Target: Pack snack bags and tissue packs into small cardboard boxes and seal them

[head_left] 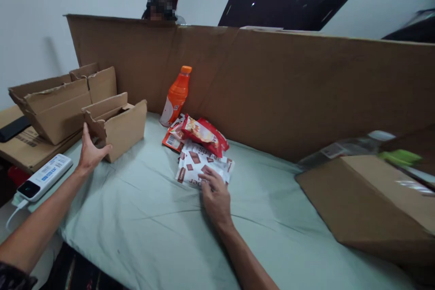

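My left hand point(91, 152) grips the near end of a small open cardboard box point(127, 131), fingers on its left side and thumb on its right. My right hand point(216, 195) lies over the near edge of a white packet with brown squares point(193, 165). Its fingers are loosely spread and touch the packet without closing round it. Red snack packets point(204, 136) are heaped just behind, partly on the white one. Beneath them an orange packet point(172, 142) shows in part. An orange drink bottle point(176, 95) leans against the cardboard wall behind the heap.
A tall cardboard wall point(272, 95) spans the back. Open cardboard boxes point(61, 104) stand at left, near a white power bank point(45, 176) with a cable. At right, a larger box point(367, 208) sits by a clear plastic bottle point(343, 149). A person's head shows beyond the wall.
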`<state>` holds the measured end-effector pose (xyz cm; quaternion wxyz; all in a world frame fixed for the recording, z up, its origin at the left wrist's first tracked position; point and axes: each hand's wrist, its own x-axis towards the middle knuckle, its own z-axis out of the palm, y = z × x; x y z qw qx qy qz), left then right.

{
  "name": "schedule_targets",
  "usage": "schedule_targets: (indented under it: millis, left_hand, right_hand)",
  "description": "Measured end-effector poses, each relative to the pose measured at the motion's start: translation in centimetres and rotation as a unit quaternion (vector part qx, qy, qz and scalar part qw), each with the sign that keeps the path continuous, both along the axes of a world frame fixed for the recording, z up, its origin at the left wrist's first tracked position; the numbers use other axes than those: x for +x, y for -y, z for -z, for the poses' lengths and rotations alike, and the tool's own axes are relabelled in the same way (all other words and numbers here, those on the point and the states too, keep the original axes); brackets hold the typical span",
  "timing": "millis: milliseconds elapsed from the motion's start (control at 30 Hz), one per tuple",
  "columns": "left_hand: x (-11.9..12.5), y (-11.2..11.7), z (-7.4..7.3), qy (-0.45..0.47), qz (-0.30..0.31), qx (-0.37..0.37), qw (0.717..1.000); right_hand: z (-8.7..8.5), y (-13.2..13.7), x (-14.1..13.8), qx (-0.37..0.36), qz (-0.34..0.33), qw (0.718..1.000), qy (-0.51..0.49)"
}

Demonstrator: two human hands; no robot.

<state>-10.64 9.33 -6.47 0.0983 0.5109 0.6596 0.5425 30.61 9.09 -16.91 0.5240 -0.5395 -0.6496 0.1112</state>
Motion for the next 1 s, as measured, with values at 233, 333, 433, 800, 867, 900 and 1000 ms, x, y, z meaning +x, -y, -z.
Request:
schedule_targets:
  millis: [233,333,433,800,867,900,1000]
  left_hand:
    - [-0.7,-13.1,-0.6,-0.019,-0.042,-0.018,0.999]
    - [-1.0,-17.4,-0.6,-0.016,-0.047,-0.04,0.998]
    - [-1.3,-18.8,0.2,-0.016,-0.048,-0.058,0.997]
    - [7.5,-2.9,5.7,-0.168,0.229,-0.116,0.952]
    - [9.6,-0.5,5.9,-0.207,0.301,-0.108,0.925]
    - [10.5,0.4,6.0,-0.281,0.325,-0.103,0.897]
    - [12.2,2.4,6.6,-0.425,0.364,-0.077,0.825]
  right_hand:
    - [0.9,2.2,-1.7,0.094,-0.005,0.975,0.201]
    - [0.7,2.3,-1.5,0.092,-0.002,0.97,0.227]
    - [0.9,2.3,-1.3,0.093,-0.018,0.968,0.23]
    - [-2.1,1.6,-3.8,-0.013,-0.057,0.982,0.177]
    - [-2.9,0.8,-3.9,-0.029,-0.038,0.98,0.192]
    - [-3.3,0.5,-3.7,-0.033,-0.026,0.98,0.196]
    - [-4.9,0.3,-1.6,-0.032,0.009,0.98,0.194]
